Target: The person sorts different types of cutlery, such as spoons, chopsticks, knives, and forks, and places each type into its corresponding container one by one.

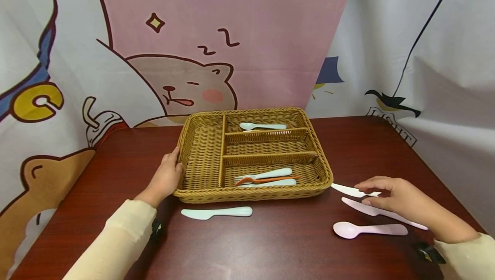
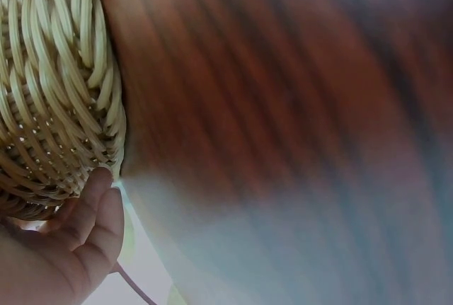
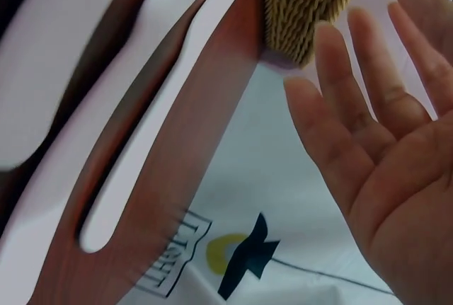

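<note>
My left hand (image 1: 164, 176) rests against the left side of a woven wicker cutlery basket (image 1: 251, 195), fingers along its outer wall. My right hand (image 1: 402, 196) hovers over a white knife (image 1: 345, 190), its fingers spread and holding nothing in the right wrist view. Beside that knife lies a pale pink knife (image 1: 361, 207), partly under the hand in the head view. Nearer the front is a pale pink spoon (image 1: 346, 230). In front of the basket, a pale green knife (image 1: 216, 213) lies flat.
The basket's back right compartment holds a pale green spoon (image 1: 267, 126). In its front right compartment are a pale green fork (image 1: 272, 173), an orange utensil (image 1: 267, 180) and another pale green utensil (image 1: 284, 183). A printed curtain (image 1: 267, 35) hangs behind the dark red table (image 1: 294, 245).
</note>
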`<state>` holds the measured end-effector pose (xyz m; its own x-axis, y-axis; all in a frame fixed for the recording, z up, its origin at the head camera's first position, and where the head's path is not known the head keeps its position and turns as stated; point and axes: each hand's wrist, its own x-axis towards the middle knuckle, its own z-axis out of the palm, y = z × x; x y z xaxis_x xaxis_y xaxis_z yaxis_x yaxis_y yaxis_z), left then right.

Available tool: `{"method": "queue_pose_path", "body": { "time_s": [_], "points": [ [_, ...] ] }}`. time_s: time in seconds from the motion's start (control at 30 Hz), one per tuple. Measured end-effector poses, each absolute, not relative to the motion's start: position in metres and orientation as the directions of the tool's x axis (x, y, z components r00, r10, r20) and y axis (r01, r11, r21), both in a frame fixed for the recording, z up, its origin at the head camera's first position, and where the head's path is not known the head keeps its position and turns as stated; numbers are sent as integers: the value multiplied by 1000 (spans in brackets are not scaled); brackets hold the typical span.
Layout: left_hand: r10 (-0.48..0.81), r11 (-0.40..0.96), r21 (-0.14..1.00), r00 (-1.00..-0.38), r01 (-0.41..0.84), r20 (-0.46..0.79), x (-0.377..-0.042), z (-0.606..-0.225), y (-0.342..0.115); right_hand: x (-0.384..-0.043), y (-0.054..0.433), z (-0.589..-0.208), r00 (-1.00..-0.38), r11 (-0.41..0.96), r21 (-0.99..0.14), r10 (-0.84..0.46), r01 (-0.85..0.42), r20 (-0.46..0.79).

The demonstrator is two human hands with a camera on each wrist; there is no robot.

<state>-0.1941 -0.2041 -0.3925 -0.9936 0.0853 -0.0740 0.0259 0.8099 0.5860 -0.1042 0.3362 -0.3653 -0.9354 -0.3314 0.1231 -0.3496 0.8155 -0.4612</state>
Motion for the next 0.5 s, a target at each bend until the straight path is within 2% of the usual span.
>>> {"method": "queue_pose_path", "body": {
  "time_s": [0.3,0.5],
  "points": [
    [82,811,585,-994,21,-78,-192,-392,-204,-94,350,-380,-936,795,-503,-337,-339,98],
    [82,813,581,-994,29,-65,-193,-391,-203,-89,357,-386,-935,810,-500,-354,-305,-1]
  ]
}}
